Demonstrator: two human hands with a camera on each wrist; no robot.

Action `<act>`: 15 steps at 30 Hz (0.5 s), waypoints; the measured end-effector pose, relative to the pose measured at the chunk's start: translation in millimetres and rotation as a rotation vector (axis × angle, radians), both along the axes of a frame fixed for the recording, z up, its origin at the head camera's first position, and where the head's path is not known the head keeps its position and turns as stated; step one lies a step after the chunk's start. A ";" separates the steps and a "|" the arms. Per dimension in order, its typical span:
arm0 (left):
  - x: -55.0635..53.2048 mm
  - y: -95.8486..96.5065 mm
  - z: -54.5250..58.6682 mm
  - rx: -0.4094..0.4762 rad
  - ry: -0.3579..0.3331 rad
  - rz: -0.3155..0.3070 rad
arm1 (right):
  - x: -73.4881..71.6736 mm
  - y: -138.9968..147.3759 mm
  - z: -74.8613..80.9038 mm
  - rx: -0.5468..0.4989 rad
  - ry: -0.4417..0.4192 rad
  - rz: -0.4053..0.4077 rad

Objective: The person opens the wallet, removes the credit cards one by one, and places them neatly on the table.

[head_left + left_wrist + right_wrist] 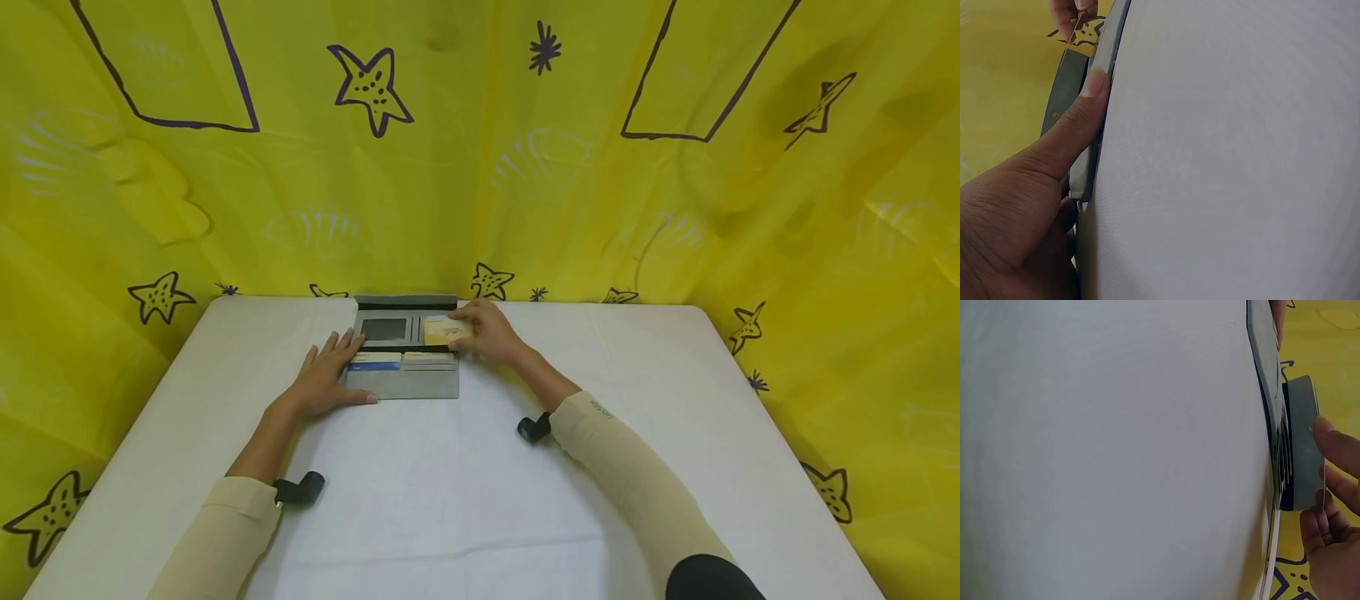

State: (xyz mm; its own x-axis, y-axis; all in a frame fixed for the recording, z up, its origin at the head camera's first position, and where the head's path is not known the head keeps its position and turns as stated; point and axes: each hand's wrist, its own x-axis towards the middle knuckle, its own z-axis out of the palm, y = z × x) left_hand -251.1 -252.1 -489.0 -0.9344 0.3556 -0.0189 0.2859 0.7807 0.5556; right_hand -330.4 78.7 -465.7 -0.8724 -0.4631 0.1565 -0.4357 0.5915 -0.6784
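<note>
A grey wallet (412, 387) lies unfolded at the far side of the table, with cards in several slots. My right hand (489, 332) pinches a yellow card (441, 332) by its right end, over the upper right part of the wallet. In the right wrist view, the thumb and fingers (1335, 440) hold the thin card's edge. My left hand (324, 382) rests spread along the wallet's left side. Its thumb (1085, 109) presses on the near part of the wallet in the left wrist view. A blue-and-white card (373, 364) sits in a lower left slot.
A white cloth (465, 492) covers the table. Close behind its far edge hangs a yellow curtain (450, 192) with starfish drawings. The wallet's dark far flap (405, 301) reaches the table's back edge. Each wrist carries a small black camera (300, 489).
</note>
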 end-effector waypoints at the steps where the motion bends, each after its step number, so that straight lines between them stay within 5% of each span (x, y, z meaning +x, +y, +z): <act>1: -0.2 0.4 -0.1 0.000 0.001 0.000 | -0.4 1.2 -0.1 0.000 -0.005 -0.005; 15: 1.1 1.6 2.0 -0.003 0.003 0.006 | -10.0 21.5 -6.2 0.006 0.001 -0.030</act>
State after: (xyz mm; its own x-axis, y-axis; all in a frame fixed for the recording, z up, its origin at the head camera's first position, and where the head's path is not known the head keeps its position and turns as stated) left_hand -250.0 -250.6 -486.9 -0.9365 0.3502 -0.0168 0.2831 0.7838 0.5527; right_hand -340.4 100.2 -471.9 -0.8858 -0.4376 0.1547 -0.4184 0.6084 -0.6745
